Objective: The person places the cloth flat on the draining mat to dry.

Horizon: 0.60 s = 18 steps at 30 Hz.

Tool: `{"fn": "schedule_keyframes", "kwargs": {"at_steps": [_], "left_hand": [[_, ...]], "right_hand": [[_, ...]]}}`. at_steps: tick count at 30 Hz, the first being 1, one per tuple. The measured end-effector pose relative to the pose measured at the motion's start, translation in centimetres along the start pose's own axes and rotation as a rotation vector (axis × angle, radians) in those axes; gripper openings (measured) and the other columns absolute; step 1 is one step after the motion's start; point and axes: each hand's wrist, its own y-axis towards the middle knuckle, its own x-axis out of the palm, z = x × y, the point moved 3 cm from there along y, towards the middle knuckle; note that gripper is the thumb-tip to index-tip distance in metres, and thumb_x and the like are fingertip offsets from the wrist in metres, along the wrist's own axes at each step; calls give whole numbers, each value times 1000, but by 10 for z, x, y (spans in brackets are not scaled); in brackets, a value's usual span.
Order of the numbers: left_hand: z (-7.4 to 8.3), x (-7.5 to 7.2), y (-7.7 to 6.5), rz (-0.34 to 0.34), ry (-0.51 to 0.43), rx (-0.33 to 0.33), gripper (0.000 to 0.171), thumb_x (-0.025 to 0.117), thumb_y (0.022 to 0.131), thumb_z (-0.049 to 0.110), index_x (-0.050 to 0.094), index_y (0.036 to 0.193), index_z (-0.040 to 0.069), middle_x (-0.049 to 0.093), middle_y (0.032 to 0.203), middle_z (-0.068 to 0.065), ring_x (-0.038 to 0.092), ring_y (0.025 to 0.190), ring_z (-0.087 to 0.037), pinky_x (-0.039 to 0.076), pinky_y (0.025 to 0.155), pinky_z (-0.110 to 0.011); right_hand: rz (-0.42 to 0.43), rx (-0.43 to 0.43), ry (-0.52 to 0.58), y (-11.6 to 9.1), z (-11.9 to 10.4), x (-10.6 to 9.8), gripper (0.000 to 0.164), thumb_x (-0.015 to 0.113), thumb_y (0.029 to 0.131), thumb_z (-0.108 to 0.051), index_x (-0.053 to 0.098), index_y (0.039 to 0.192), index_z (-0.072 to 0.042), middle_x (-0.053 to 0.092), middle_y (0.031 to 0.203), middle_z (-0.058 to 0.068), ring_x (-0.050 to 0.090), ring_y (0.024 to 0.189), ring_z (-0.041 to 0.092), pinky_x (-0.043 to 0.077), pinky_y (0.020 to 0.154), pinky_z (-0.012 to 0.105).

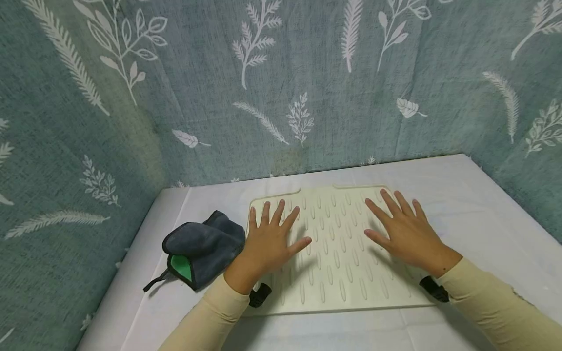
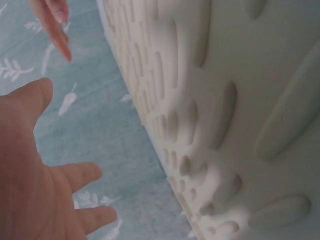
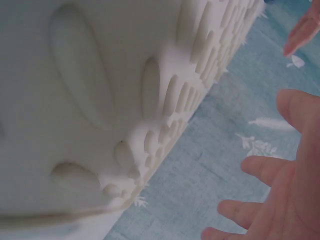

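Observation:
A cream mat [image 1: 333, 243] with rows of raised oval ridges lies flat on the white table. Over its left side hovers my left hand [image 1: 270, 241], palm down, fingers spread and holding nothing. My right hand [image 1: 406, 236] is likewise spread above the mat's right side, its shadow falling on the ridges. Both wrist views show a gap between palm and mat: the left hand [image 2: 40, 165] and the right hand [image 3: 285, 175] hang apart from the ridged surface. Left of the left hand sits a crumpled dark grey cloth [image 1: 210, 248] with black edging, a green underside and a hanging loop.
White cloth covers the table [image 1: 452, 195]. Behind it and along both sides stand blue-green fabric walls [image 1: 307, 73] printed with white leaves. A black strap [image 1: 260, 295] is on the left wrist and another black strap [image 1: 433, 288] on the right.

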Motion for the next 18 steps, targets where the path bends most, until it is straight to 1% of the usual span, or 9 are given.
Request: {"fn": "schedule_keyframes", "kwargs": {"at_steps": [3,7,8,10,12,14,16,17,18], "left_hand": [[-2,-1,-2,-10,-1,-13,81,36,93,77,23,160,33,16,168,-7,8,155,-40,1,120,-66],[-8,-5,-3,-9,-7,-35,80,37,94,76,23,160,32,16,168,-7,8,155,-40,0,120,-66],[-9,-6,-4,-5,-9,-42,79,37,94,75,24,160,32,16,168,-7,9,155,-40,0,120,-66],[-14,-9,-5,25,-19,-45,77,39,96,72,27,159,30,20,167,-8,12,155,-38,3,120,-66],[-20,-13,-9,75,-11,-41,73,44,97,67,33,157,28,27,165,-10,21,153,-37,11,120,-66],[-31,-20,-14,140,-4,-34,67,51,98,59,41,153,24,38,159,-12,33,148,-36,24,116,-65],[-48,-28,-19,196,20,-41,61,57,98,53,48,148,19,48,150,-15,46,138,-37,37,107,-64],[-58,-31,-22,212,29,-59,59,58,97,51,51,146,18,52,146,-16,51,133,-38,41,103,-64],[-70,-34,-24,210,36,-87,59,58,98,50,53,145,16,54,143,-16,53,129,-39,44,99,-64]], "right_hand": [[-11,2,11,-1,-2,1,71,49,101,-55,32,158,-17,20,164,25,17,149,52,15,110,75],[-30,12,29,-2,-3,0,72,49,100,-57,32,158,-18,19,164,24,14,150,51,13,111,75],[-32,13,33,-2,-3,0,72,49,100,-57,32,158,-18,18,164,24,14,150,51,13,111,75],[-34,15,44,-2,-4,0,72,48,100,-58,32,158,-18,19,164,24,15,150,51,13,111,75],[-33,8,64,-3,-5,-1,71,50,100,-56,34,157,-18,22,163,24,18,148,52,15,111,75],[-33,-8,95,-5,-8,-2,67,53,100,-52,37,156,-17,27,161,25,23,147,51,19,111,73],[-29,-35,128,-6,-10,-3,63,58,99,-45,43,152,-15,35,157,25,32,143,51,26,109,71],[-27,-53,140,-6,-11,-3,60,61,99,-41,46,150,-13,39,154,26,37,140,50,30,107,70],[-31,-65,154,-7,-12,-3,58,62,98,-38,48,148,-12,43,152,25,42,138,49,34,106,69]]}}
